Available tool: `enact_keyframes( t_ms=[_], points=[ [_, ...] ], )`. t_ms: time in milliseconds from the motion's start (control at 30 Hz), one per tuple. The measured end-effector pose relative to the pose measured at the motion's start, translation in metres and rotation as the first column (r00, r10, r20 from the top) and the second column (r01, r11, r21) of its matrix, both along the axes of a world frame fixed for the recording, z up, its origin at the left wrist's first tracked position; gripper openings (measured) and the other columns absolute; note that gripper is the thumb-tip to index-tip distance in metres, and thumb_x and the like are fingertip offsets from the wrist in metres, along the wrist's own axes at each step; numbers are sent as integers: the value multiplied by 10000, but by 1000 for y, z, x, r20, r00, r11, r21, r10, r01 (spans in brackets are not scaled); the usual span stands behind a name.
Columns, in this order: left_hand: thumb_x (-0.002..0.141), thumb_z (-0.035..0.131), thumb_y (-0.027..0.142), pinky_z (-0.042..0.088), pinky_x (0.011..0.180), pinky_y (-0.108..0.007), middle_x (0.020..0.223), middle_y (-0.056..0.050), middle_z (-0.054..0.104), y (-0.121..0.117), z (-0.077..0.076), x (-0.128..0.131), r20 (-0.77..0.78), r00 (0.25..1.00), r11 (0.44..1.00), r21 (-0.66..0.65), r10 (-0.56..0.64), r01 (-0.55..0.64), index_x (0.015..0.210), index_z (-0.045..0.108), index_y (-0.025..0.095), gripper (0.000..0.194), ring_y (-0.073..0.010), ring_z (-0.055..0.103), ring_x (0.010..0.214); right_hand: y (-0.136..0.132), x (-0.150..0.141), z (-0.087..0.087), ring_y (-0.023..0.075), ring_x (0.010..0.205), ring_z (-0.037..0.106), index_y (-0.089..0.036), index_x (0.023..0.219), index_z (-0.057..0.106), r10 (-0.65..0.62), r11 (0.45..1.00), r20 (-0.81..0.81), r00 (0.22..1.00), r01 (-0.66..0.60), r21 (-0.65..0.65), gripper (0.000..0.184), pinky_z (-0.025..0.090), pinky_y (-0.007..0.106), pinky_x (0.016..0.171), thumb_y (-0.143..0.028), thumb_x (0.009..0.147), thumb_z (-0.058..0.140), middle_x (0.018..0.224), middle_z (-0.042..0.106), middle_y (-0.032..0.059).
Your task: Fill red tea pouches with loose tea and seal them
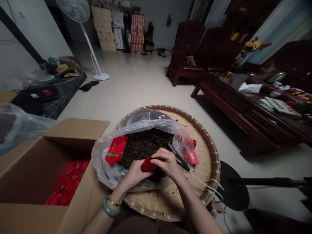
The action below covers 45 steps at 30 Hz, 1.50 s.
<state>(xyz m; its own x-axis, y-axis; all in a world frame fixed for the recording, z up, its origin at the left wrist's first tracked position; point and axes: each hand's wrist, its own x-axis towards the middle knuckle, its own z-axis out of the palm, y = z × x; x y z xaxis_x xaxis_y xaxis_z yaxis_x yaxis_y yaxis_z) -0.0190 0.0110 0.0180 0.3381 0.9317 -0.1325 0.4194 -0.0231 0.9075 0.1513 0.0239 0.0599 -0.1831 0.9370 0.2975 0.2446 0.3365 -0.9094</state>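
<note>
My left hand [137,172] is closed around a small red packet [148,164]. Bent over the packet's top edge, the fingers of my right hand [167,162] pinch it. Both hands are above a clear plastic bag [102,162] full of dark loose tea leaves [143,144]. Flat red packets with a green stripe [116,149] lie on the left side of the leaves. Just right of my right hand rests a black clamp-like tool [179,157] with a white cord. More red and pink packets [192,152] lie beyond it, partly behind the plastic.
A round woven bamboo tray [207,139] carries the bag. To the left stands an open cardboard box [87,191] containing several red packets [68,183]. A dark wooden table [226,110] is at right, a white fan [91,48] at back left. A black round base [234,191] stands beside the tray.
</note>
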Motion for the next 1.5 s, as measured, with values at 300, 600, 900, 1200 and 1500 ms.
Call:
enact_keyframes(
  t_ms=[300,600,900,1200,1500],
  points=[
    [691,479,80,479,695,-272,799,-33,733,-5,5,-10,88,995,972,229,40,-59,823,712,191,289,-185,657,738,-9,15,-7,170,816,599,-198,958,675,70,995,115,991,-61,-79,184,483,291,712,-285,818,594,884,650,57],
    [720,619,254,451,602,-236,705,-26,698,-9,8,-6,134,991,985,169,0,-22,788,698,148,148,-173,623,657,-23,5,-3,194,893,577,-213,1099,641,294,956,45,955,-293,-13,413,474,294,693,-460,768,638,1014,604,84],
    [591,737,327,494,698,-263,870,-50,715,-7,14,-1,284,941,980,-124,186,-156,938,663,123,410,-185,627,758,-17,-9,-23,142,647,532,-165,667,667,-43,995,5,999,43,-92,288,419,254,588,-377,834,566,679,578,31],
    [645,709,411,426,522,-191,577,1,649,-1,9,2,401,834,916,-290,379,-277,637,648,120,297,-105,546,522,-18,-9,-33,108,550,487,-168,735,634,-47,883,-170,984,-39,-468,289,390,229,509,-453,706,673,644,574,-8],
    [633,715,415,407,489,-179,524,19,615,-1,8,1,387,819,903,-241,425,-355,585,621,133,301,-93,519,485,-25,-16,-46,97,541,531,-186,789,536,-70,781,-282,957,-123,-612,463,431,223,538,-474,534,793,660,600,-34]
  ],
)
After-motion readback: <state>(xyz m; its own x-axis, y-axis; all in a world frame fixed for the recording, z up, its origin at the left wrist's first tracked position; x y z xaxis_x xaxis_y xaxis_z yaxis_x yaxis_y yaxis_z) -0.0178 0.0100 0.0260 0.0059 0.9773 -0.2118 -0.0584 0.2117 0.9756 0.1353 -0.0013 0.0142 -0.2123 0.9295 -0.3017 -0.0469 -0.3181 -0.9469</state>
